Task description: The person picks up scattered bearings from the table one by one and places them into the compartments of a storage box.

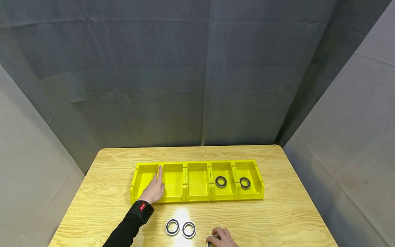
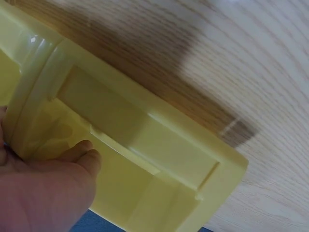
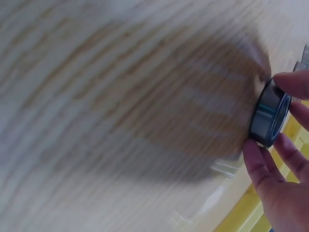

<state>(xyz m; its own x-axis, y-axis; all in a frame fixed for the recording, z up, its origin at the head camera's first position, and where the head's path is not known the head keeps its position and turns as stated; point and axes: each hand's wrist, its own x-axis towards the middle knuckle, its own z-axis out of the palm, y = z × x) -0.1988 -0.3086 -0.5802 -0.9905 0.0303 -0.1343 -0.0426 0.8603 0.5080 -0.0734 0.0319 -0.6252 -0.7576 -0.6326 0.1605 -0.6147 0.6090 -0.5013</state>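
Observation:
A row of yellow bins (image 1: 197,198) stands on the table. My left hand (image 1: 154,189) grips the divider between the two leftmost bins. Its index finger points along the divider, and in the left wrist view other fingertips (image 2: 87,151) bend down inside the end bin. At the bottom edge of the head view, my right hand (image 1: 223,238) pinches a ball bearing (image 3: 265,116) between thumb and fingers. That bearing is tipped on edge, close to the tabletop. Two more bearings, a left one (image 1: 172,227) and a right one (image 1: 189,230), lie flat in front of the bins.
One bearing (image 1: 220,181) lies in the fourth bin from the left and another bearing (image 1: 245,183) in the rightmost. A wooden table (image 1: 277,219) carries everything. Grey cloth (image 1: 160,85) hangs behind it, with paler panels (image 1: 355,137) at both sides.

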